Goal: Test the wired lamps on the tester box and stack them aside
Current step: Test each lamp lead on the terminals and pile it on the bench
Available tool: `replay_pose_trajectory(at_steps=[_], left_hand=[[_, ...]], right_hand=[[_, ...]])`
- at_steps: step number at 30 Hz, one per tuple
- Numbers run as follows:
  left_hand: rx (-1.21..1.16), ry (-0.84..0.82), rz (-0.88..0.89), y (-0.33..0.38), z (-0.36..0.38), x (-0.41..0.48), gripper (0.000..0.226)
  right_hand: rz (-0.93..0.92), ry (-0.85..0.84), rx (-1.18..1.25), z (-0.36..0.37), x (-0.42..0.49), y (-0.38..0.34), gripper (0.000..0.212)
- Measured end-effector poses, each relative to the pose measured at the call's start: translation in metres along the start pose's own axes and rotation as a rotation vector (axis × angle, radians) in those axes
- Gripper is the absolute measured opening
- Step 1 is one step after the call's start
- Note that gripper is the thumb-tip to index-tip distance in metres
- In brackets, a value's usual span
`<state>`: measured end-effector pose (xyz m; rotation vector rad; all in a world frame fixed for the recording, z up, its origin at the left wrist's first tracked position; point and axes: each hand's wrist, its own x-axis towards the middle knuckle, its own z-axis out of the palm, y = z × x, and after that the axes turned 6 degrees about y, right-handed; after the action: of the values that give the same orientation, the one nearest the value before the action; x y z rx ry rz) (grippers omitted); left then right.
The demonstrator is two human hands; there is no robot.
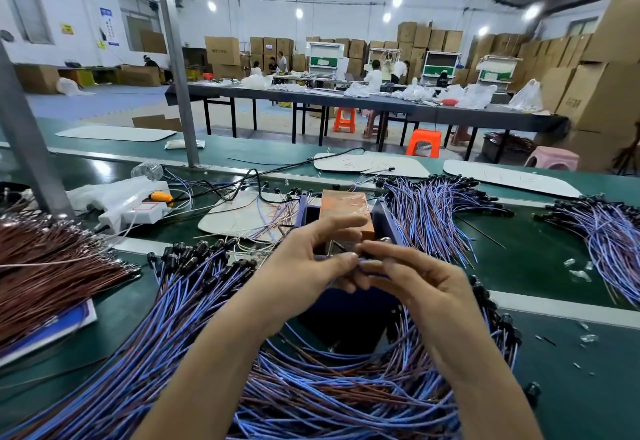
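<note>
Far to the left of the box [346, 209], brown wires [52, 266] lie in a thick heap on the green worktop [540, 259]. Closer to the box, still on its left, sits a white power strip [133, 213] with an orange plug [160, 195]. The strip has a red label, but it is too blurry to read. Just left of the box is a lamp pile [194, 266] with black heads and blue wires.

The box is blue with an orange-brown top. It stands in the middle of the worktop. Both hands are held over its near edge.

The left hand [318, 263] comes in from the box's left side. Its fingers are bent and its thumb tip is pressed to a fingertip. The right hand [412, 277] comes in from the box's right side. Its thumb and first finger are pressed together too. Each grip is narrow, and the two meet tip to tip. A small blue wire [363, 261] is pinched between them, right above the box. It is blurry, so I cannot tell where its lamp head is.

In front of the box, under both arms, spreads a big heap [346, 387] of blue and brown wires. Just right of the box lies a second pile [433, 218] of lamps. Small clear bits [578, 273] lie further right of the box. At the far right is a last pile [602, 228].
</note>
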<state>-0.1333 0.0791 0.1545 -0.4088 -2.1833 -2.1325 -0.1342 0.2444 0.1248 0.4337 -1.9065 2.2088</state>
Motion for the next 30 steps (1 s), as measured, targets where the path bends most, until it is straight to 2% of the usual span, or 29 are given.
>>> replay_pose_trajectory(at_steps=[2,5,8,11,15,18,21,25,30], left_hand=[[0.092,-0.020,-0.020,-0.005,-0.001,0.002,0.032],[0.240,-0.059,-0.085,-0.014,-0.012,0.006,0.017],[0.359,-0.139,-0.149,-0.017,-0.031,0.008,0.013],[0.394,-0.157,-0.234,-0.017,-0.052,0.007,0.011],[0.334,-0.029,-0.272,-0.016,-0.077,0.004,0.009],[0.101,0.075,-0.285,-0.015,-0.084,0.004,0.017],[-0.148,0.219,-0.269,-0.016,-0.081,0.009,0.007],[-0.269,0.340,-0.235,-0.017,-0.081,0.013,0.005],[-0.384,0.369,-0.210,-0.017,-0.085,0.014,0.011]], right_hand=[[0.036,0.173,0.132,-0.010,0.002,-0.002,0.019],[0.064,0.538,0.298,-0.031,0.004,-0.003,0.007],[0.047,0.832,0.292,-0.052,0.004,-0.001,0.024],[0.009,0.974,0.227,-0.066,0.002,-0.001,0.033],[-0.037,1.038,0.118,-0.076,0.000,0.001,0.038],[-0.047,1.028,0.059,-0.074,0.000,0.004,0.038],[-0.035,1.005,0.042,-0.071,0.002,0.007,0.036],[-0.013,1.004,0.013,-0.075,0.004,0.013,0.034],[0.096,0.898,-0.362,-0.083,0.002,0.019,0.024]])
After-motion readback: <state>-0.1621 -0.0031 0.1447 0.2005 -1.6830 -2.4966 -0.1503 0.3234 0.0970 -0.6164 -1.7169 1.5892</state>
